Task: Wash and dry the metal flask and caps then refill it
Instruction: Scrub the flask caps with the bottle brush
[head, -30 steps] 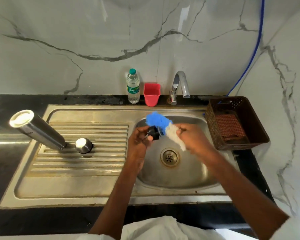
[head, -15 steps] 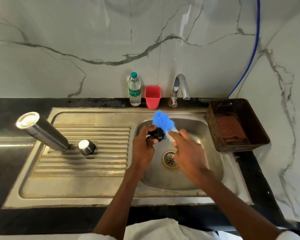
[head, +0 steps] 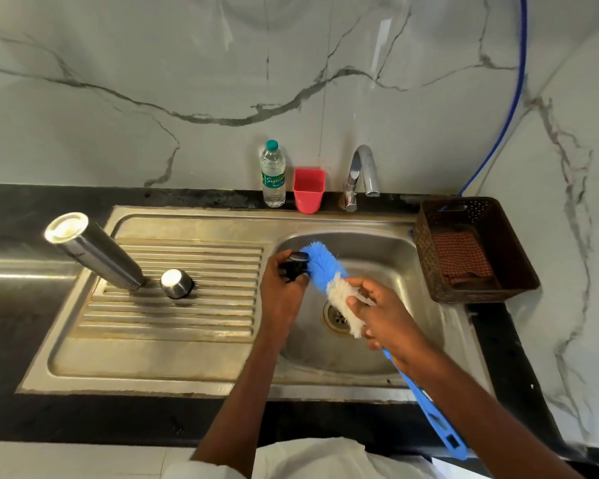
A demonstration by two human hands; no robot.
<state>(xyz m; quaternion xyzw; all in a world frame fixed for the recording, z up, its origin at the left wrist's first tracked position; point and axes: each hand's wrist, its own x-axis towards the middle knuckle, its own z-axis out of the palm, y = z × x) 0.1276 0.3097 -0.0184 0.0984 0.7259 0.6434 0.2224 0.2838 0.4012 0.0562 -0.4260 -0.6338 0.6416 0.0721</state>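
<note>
Over the sink basin (head: 377, 354), my left hand (head: 281, 292) grips a small black inner cap (head: 296, 262). My right hand (head: 382, 314) holds a blue and white bottle brush (head: 325, 271) by its white bristles. The brush's blue tip lies against the cap, and its blue handle runs down to the lower right. The metal flask (head: 94, 252) stands upside down on the ribbed drainboard (head: 173, 323). A round metal outer cap (head: 176, 283) sits on the drainboard just right of the flask.
A plastic water bottle (head: 273, 174) and a red cup (head: 309, 190) stand behind the sink, left of the tap (head: 360, 174). A brown basket (head: 512, 271) holding a checked cloth (head: 460, 257) sits on the black counter to the right.
My right hand has slid down the brush toward the drain, so more of the bristles show. The blue tip still rubs the black cap in my left hand.
</note>
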